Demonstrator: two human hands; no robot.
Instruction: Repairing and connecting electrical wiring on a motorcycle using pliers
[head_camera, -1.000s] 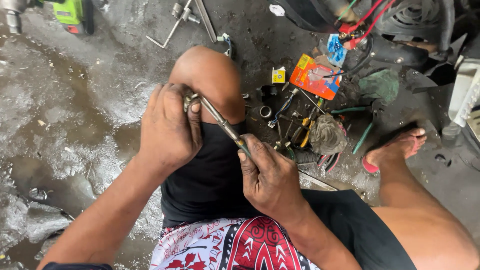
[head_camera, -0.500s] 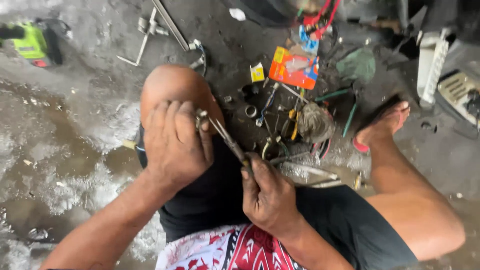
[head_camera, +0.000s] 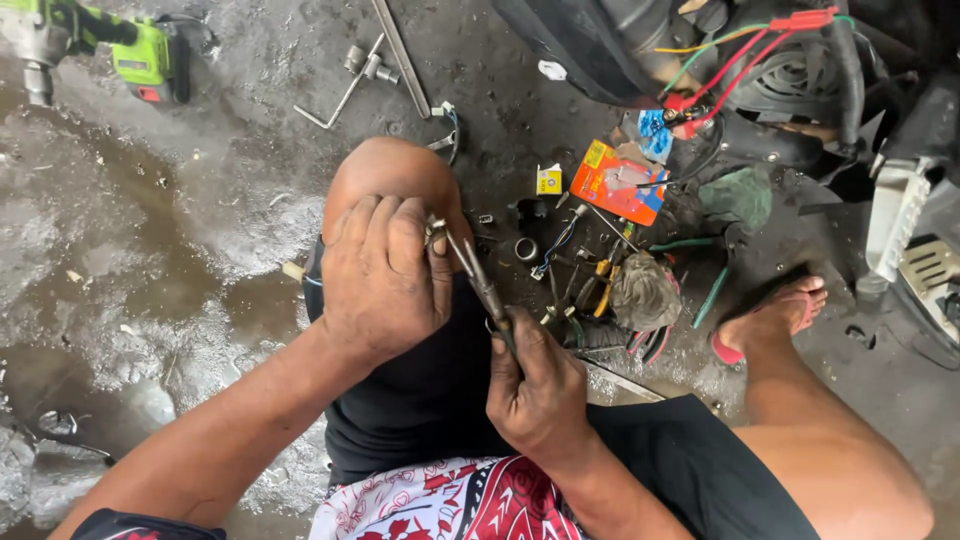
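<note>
Hands: left hand (head_camera: 385, 275) was curled over a small metal part (head_camera: 436, 232) above the raised knee (head_camera: 392, 172), fingers pressed together around it; right hand (head_camera: 537, 390) had its grip closed on the handles of the pliers (head_camera: 480, 280).
Pliers: slanted up from the right hand, tip touching the small part just beside the left fingers — whether the tip actually bit it could not be told.
Progress: work looked mid-way, as a guess — part held and tool applied, nothing set down finished.
Floor: wet, grimy concrete floor (head_camera: 180, 200); loose tools, a metal ring (head_camera: 526, 248) and an orange packet (head_camera: 618, 182) lay beyond the knee.
Farther off: green power tool (head_camera: 140, 55), well apart at top left.
</note>
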